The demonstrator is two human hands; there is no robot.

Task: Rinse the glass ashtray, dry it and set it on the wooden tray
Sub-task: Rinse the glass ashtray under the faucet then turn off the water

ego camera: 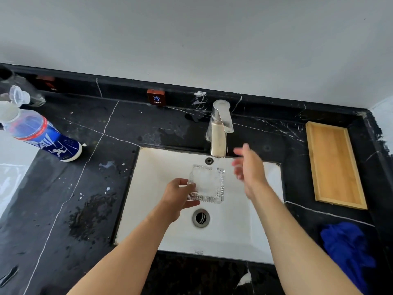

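Observation:
A square clear glass ashtray [207, 184] with ribbed edges hangs over the white sink basin [153, 209]. My left hand [178, 196] grips its left rim. Water looks to be falling from the tap [220, 128] onto the ashtray's far edge. My right hand [249, 167] is blurred, fingers spread, in the air just right of the ashtray and below the tap spout, holding nothing. The wooden tray [333, 165] lies on the black counter at the right and holds nothing. A crumpled blue cloth [348, 250] lies on the counter in front of that tray.
A plastic bottle [42, 135] with a blue label stands on the black marble counter [95, 188] at the left, near a wet patch. A small "COLD" sign [156, 97] sits at the back ledge. The sink drain [201, 218] is open below the ashtray.

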